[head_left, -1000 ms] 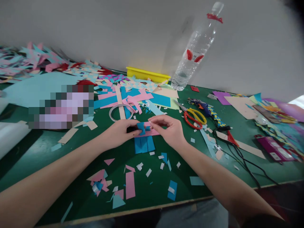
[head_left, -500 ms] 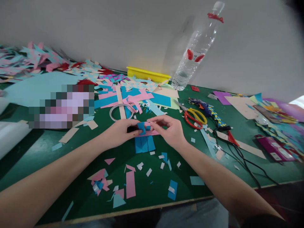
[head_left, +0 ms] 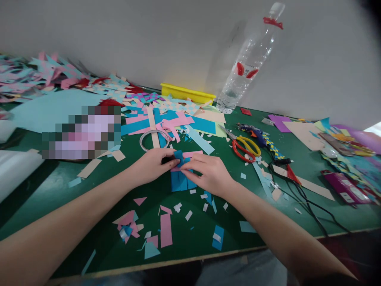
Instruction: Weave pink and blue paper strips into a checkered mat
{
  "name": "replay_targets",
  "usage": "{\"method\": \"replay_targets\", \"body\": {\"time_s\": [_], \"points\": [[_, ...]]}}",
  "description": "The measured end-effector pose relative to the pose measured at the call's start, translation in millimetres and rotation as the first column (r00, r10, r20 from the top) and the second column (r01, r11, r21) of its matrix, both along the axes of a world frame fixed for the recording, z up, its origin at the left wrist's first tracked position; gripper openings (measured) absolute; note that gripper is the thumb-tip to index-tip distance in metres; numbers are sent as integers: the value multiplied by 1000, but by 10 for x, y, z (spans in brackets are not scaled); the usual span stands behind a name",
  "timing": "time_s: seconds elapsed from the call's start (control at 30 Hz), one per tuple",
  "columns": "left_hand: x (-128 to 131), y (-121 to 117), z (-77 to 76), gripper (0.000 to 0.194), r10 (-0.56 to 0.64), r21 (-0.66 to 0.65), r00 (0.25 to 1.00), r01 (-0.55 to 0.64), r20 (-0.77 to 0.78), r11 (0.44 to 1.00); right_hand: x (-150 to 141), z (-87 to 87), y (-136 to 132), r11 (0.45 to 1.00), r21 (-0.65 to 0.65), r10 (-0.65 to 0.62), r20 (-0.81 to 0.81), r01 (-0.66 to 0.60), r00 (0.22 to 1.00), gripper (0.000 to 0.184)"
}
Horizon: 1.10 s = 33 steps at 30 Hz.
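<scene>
Blue paper strips (head_left: 179, 182), side by side, cross pink strips (head_left: 193, 153) in a small woven piece in front of me, their lower ends toward the table edge. My left hand (head_left: 156, 165) is closed on the left side of this piece, its thumb pressing a blue strip that stands folded up. From the right, my right hand (head_left: 210, 171) pinches at the middle of the weave with thumb and fingertips, hiding part of the strips. Small pink, white and blue paper scraps (head_left: 166, 230) lie nearer to me.
Behind my left hand lies a tape roll (head_left: 142, 140). Scissors (head_left: 233, 137) with red and yellow handles rest to the right, before a clear bottle (head_left: 238, 79). A yellow tray (head_left: 187, 94) stands by the wall. Black cords (head_left: 308, 200) and a magenta packet (head_left: 345, 186) are far right.
My right fingers have come down and inward from the pink strip onto the weave. A pink strip's far end now shows above them. The left hand keeps its hold.
</scene>
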<state>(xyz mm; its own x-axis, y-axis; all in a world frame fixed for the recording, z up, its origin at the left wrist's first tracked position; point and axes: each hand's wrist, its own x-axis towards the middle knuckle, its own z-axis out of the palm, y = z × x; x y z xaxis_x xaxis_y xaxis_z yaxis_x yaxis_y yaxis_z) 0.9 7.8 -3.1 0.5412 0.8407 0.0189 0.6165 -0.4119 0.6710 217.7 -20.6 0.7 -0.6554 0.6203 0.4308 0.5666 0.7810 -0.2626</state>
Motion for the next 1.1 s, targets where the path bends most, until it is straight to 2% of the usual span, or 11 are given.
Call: {"method": "replay_targets", "body": {"time_s": [0.13,0.43,0.7,0.9,1.1], "points": [[-1,6,-9,32,1,6,1000,-1,7,1000,-18,-57,17,999,46,-21,88,17,996,22],[-4,-1,-8,32,-3,15,999,3,34,1000,-47,-121,28,995,89,-64,169,49,983,25],[7,-12,13,31,-5,-4,999,5,49,1000,-77,-71,30,999,36,-44,198,38,979,20],[15,-15,20,31,1,-6,999,-1,34,1000,-83,-46,34,999,-25,-38,282,47,959,23],[28,-2,9,32,5,-12,1000,-5,18,1000,-100,57,12,994,-83,-33,423,74,906,28]]}}
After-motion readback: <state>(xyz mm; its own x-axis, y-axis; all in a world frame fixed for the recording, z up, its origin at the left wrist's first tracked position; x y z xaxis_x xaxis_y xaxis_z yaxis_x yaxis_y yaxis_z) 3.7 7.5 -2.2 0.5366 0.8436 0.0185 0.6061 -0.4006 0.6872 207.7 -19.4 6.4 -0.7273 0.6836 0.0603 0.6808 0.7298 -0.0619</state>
